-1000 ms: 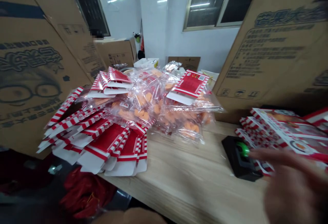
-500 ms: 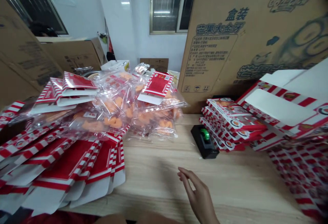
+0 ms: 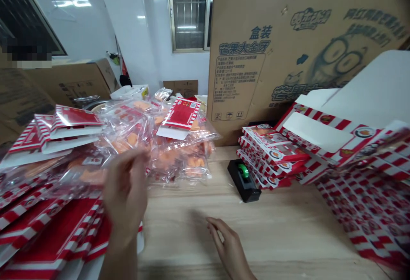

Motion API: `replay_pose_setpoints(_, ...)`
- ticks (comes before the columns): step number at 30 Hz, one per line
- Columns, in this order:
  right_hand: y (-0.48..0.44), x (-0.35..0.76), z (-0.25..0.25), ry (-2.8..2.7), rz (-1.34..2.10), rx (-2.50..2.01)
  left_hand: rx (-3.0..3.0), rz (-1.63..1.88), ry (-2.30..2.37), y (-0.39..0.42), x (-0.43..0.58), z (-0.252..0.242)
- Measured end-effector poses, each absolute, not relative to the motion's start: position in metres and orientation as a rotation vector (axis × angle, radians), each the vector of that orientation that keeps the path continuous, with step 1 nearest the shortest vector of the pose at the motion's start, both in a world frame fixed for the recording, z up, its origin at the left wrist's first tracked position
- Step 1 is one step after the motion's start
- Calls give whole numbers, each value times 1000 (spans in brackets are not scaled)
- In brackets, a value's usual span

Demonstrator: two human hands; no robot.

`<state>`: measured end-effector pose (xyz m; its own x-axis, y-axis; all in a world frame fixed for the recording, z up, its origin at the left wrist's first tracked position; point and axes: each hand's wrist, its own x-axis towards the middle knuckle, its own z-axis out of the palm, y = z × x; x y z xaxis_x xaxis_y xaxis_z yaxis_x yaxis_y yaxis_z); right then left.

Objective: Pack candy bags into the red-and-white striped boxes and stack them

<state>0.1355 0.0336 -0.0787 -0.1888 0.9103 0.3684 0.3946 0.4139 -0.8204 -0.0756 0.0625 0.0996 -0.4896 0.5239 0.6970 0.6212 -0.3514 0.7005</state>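
Note:
My left hand (image 3: 126, 188) is raised in front of the clear bags of orange pieces (image 3: 168, 156). Motion smears its fingers, so I cannot tell whether they hold anything. Low over the wooden tabletop (image 3: 179, 211) is my right hand (image 3: 226, 241), its fingers stretched forward with a gap to the thumb and nothing visible in it. Flat red-and-white cartons (image 3: 54, 233) lie overlapping at the left, partly behind my left forearm. A small red packet with a white flap (image 3: 181, 114) rests on top of the bags, and more folded packets (image 3: 75, 118) lie on their left side.
A black tape dispenser (image 3: 245, 182) with a green roll stands right of centre. Beside it are stacked printed boxes (image 3: 272, 150) and an open striped display box (image 3: 320, 130). A large cardboard carton (image 3: 237, 66) rises behind. At the right edge hangs a red-and-white patterned sheet (image 3: 365, 211).
My left hand has come up into view in front of the bags. My right hand keeps nearly the same pose. The whole view has shifted, with things now further left.

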Motion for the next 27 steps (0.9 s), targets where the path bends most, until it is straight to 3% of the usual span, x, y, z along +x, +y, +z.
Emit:
replay_pose_setpoints(4,31,136,-87,-1802,707,-1113,-1877,-1362,-1904,151,-97,77)
replay_pose_setpoints(7,26,139,-93,-1809,719,-1121,-1896,-1353,-1915,195,-104,60)
replay_pose_setpoints(13,26,153,-99,-1758,710,-1215,-1689,-1643,-1876,209,-111,68)
replay_pose_setpoints(20,41,162,-100,-1662,758,-1265,-1039,-2119,-1818,152,-141,109)
replay_pose_setpoints(27,71,158,-60,-1277,1013,-1171,-1044,-2474,-2046,94,-132,102)
